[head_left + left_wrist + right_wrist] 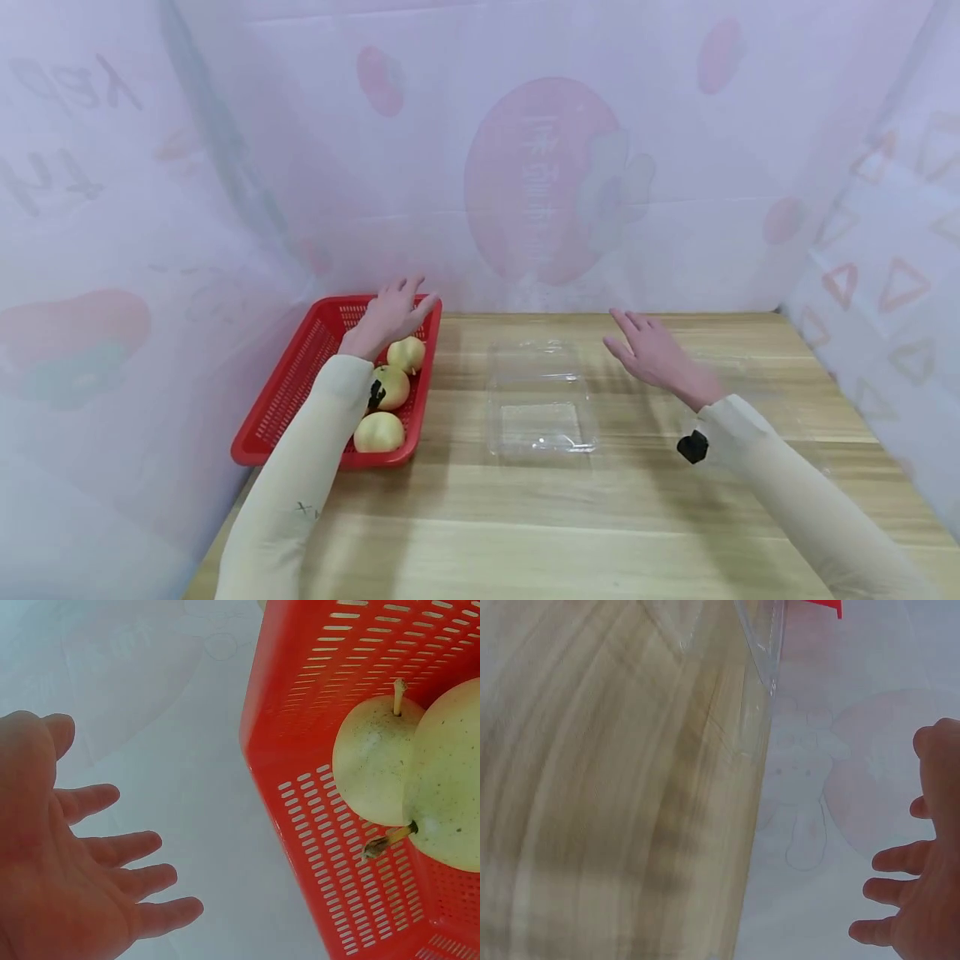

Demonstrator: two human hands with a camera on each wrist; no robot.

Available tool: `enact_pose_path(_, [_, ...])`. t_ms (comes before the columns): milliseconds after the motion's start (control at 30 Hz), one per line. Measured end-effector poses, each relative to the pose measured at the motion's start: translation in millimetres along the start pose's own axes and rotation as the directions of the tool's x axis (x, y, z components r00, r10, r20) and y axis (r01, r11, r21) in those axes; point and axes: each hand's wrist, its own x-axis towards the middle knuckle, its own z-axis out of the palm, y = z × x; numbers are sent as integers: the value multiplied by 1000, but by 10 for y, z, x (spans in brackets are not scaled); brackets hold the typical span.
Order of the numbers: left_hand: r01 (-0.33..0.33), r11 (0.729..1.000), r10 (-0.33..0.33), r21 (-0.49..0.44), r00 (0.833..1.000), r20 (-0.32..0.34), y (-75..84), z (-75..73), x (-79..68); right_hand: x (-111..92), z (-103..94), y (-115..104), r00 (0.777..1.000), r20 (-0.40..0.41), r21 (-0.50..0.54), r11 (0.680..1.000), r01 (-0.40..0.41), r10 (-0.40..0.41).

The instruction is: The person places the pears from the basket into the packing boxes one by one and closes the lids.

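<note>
Above the far part of a red basket [322,329], my left hand [392,317] hovers with its fingers spread and nothing in it. Three pale yellow pears [378,432] show along the basket's right side in the head view; two with stems, one a pear [375,757] near the wall, appear in the left wrist view. My right hand [654,352] is raised over the table's right half, its fingers extended and holding nothing. Between the hands lies a clear plastic container [542,417] with its lid opened back. The right wrist view has the right hand [930,885] against the backdrop.
A second clear plastic container [765,408], faint and partly behind the right forearm, lies on the right of the wooden table [525,533]. White printed sheets [420,167] rise at the back and both sides. The basket stands near the left sheet.
</note>
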Motion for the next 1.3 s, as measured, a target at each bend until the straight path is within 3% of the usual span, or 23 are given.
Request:
enact_pose_path(167, [-7,999,8,-41,1000,11,-24,33,-31,-112,107,-62,1000,19,44,999,-6,5])
enact_pose_path(333, [8,1000,-7,-22,999,43,-100,77,-35,-219,232,-131,998,66,92,995,-28,22])
enact_pose_path(600, [40,999,-38,-23,995,89,-203,119,3,-286,402,-231,1000,16,200,980,12,-15])
enact_pose_path(767, [49,998,-44,-42,992,115,-281,151,25,-314,530,-309,1000,2,257,966,-5,5])
enact_pose_path(1100, [178,983,-164,-47,964,207,-419,278,-41,-346,690,-430,999,13,360,932,-33,31])
enact_pose_path(1300, [183,983,-175,-10,954,244,-388,314,-3,-361,719,-471,997,25,399,914,-76,72])
